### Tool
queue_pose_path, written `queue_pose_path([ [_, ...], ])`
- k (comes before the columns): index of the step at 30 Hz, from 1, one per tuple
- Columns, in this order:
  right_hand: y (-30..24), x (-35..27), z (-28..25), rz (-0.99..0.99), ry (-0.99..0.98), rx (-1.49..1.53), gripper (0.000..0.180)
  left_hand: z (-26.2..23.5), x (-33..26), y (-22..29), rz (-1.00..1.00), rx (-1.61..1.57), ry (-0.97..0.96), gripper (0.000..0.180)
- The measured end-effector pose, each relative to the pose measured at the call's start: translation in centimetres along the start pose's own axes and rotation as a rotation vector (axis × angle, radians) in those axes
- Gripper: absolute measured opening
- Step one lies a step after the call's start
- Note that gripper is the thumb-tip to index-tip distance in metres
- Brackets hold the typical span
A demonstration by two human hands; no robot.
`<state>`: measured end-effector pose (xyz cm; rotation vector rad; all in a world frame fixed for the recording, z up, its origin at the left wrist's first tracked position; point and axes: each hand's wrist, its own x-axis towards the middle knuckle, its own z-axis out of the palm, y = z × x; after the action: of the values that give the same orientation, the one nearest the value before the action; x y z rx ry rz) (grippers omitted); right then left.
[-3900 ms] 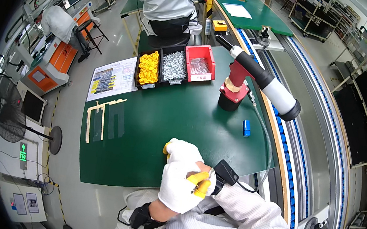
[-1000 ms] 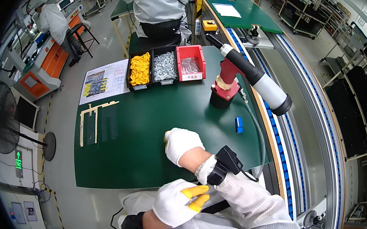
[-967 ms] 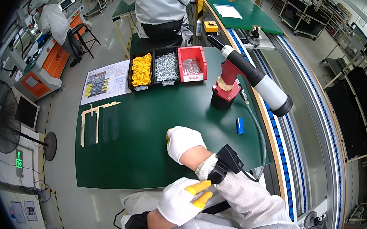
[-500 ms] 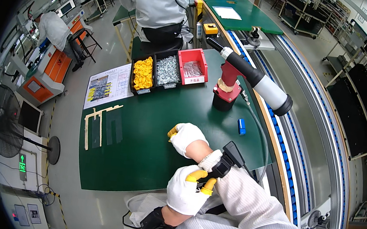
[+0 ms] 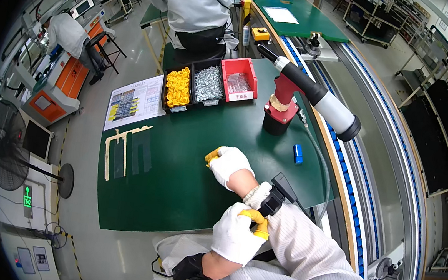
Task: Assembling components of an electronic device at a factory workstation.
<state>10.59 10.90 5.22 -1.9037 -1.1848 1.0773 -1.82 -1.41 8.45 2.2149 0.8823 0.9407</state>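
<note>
My right hand [image 5: 230, 167], in a white glove with yellow finger covers, is curled closed over the green table [image 5: 172, 201]; nothing shows in it. A black wrist device [image 5: 272, 201] with a strap sits around the right wrist, next to the sleeve cuff. Just below, my left hand [image 5: 235, 236], gloved the same way, pinches at this wrist strap with thumb and fingers; the pinched part is mostly hidden. Another black wrist device [image 5: 192, 270] is on my left wrist.
At the table's far side stand bins of yellow parts [image 5: 178, 87], screws [image 5: 207, 83] and a red bin [image 5: 239, 80]. A printed sheet [image 5: 134, 102] lies left. A black-and-red tool [image 5: 307, 97] stands right, near a blue object [image 5: 298, 154]. A roller conveyor [image 5: 353, 178] borders the table; a seated person [image 5: 190, 1] is beyond.
My left hand has shifted slightly right and its yellow-covered fingers have come together at the right wrist strap. The right hand has barely moved. The view has shifted slightly.
</note>
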Motion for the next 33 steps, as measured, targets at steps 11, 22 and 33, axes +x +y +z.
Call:
queue_pose_path([
  [11,0.3,0.9,0.1,0.04,0.008,0.103,0.025,-1.2,0.7,0.8,-0.005,0.161,0.009,0.034],
  [22,1.7,1.3,0.9,0.071,0.014,0.165,0.028,-1.2,0.7,-0.1,-0.03,-0.108,-0.037,0.024],
  [33,0.0,-0.5,-0.8,-0.197,0.279,-0.253,0.022,-4.1,2.0,-1.4,-0.392,-0.199,-0.487,0.024],
])
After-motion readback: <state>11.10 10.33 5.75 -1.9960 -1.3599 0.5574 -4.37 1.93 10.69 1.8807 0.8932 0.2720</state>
